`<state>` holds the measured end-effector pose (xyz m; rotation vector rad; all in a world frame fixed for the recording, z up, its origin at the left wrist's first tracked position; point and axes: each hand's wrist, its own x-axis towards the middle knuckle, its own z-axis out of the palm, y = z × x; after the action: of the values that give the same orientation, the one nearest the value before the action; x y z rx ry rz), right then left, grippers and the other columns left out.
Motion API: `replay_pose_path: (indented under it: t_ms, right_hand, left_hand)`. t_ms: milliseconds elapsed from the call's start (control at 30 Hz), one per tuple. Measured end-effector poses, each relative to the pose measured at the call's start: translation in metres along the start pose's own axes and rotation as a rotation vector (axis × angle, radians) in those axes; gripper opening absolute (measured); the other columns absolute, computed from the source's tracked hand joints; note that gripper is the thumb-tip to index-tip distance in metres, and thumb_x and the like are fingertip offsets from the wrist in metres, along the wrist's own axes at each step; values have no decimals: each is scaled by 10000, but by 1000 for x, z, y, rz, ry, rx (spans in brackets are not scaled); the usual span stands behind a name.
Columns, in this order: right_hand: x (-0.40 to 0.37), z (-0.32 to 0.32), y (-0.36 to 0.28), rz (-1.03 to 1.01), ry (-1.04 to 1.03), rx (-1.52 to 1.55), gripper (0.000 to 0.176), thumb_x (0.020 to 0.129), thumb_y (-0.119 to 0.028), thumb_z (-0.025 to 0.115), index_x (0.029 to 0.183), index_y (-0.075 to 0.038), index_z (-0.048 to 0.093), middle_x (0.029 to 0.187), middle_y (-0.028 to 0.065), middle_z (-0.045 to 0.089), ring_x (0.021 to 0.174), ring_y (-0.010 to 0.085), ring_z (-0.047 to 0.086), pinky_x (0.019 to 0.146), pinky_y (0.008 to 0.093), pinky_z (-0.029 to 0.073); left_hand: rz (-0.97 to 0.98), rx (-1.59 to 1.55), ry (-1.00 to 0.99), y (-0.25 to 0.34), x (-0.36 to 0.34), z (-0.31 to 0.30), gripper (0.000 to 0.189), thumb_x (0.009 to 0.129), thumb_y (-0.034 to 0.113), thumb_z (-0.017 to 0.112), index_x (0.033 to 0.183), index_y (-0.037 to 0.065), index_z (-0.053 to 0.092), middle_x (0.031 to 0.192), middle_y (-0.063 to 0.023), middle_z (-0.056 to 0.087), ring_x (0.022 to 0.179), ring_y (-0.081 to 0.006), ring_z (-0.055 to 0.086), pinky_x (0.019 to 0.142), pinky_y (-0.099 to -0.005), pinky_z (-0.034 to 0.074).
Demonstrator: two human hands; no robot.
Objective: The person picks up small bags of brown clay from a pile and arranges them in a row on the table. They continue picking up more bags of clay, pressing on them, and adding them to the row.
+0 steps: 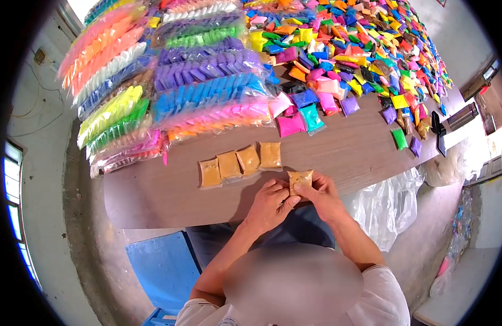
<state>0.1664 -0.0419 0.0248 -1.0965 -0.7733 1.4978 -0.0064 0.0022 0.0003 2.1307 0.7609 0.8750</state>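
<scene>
A small tan packet in clear wrapping is held up at the table's front edge, between my two hands. My right hand pinches it from the right, thumb across its front and fingers behind. At the packet's lower left corner, my left hand has its thumb and curled fingers closed on the edge. Just beyond my hands, several similar tan packets lie side by side in a short row on the brown table.
Clear bags of coloured packets are stacked at the back left. A heap of loose multicoloured packets covers the back right. Clear plastic bags hang by the right edge, and a blue chair stands at the lower left.
</scene>
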Motion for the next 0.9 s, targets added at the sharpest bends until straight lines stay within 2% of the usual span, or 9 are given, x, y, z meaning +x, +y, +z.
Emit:
replay_pose_path:
  t_ms: [67, 200, 267, 300, 367, 600, 900]
  right_hand:
    - [3, -5, 15, -39, 50, 43, 182, 919, -76, 677, 1070, 25, 665, 973, 41, 685, 863, 92, 625, 775, 252, 516]
    - [0, -3, 18, -100, 58, 56, 149, 927, -85, 668, 1028, 24, 669, 960, 44, 685, 841, 88, 622, 760, 254, 517]
    - [0, -6, 19, -91, 54, 33, 171, 934, -93, 654, 1044, 36, 674, 969, 50, 692, 857, 94, 629, 770, 258, 521]
    - [0, -6, 17, -92, 54, 33, 171, 934, -93, 654, 1044, 36, 674, 969, 50, 692, 857, 94, 629, 770, 258, 521]
    - [-1, -5, 10, -40, 11, 40, 210, 942, -114, 644, 1073, 46, 678, 986, 59, 697, 883, 103, 635, 797, 264, 521]
    - [0, -11, 18, -64, 35, 59, 264, 948, -157, 649, 1107, 52, 675, 1007, 62, 700, 898, 112, 641, 840, 276, 517]
    - [0, -11, 23, -106, 4, 8, 184, 949, -65, 631, 1089, 46, 675, 983, 46, 689, 870, 91, 619, 785, 251, 516]
  left_hand:
    - [-33, 51, -116, 7, 3, -7, 263, 937, 280, 629, 960, 26, 691, 927, -110, 663, 962, -308, 579, 861, -427, 464]
    - [-5, 68, -114, 7, 2, -5, 255, 930, 271, 639, 955, 23, 691, 921, -109, 663, 952, -306, 582, 859, -424, 463]
    - [21, 3, -20, 6, 3, -2, 271, 941, 301, 620, 884, 42, 675, 819, -107, 602, 832, -313, 550, 790, -412, 443]
    - [21, 3, -19, 5, 3, -3, 271, 941, 301, 620, 884, 42, 675, 819, -107, 602, 832, -313, 550, 790, -412, 443]
    - [-24, 39, -94, 3, 2, -4, 257, 925, 267, 642, 903, 13, 672, 903, -113, 654, 927, -314, 577, 848, -422, 465]
    - [-7, 103, -101, 8, 3, -4, 265, 923, 268, 639, 869, 9, 652, 885, -117, 646, 922, -311, 571, 844, -423, 467]
    - [9, 89, -82, 6, 3, -2, 236, 925, 251, 636, 950, 22, 689, 904, -101, 656, 935, -295, 577, 845, -417, 468]
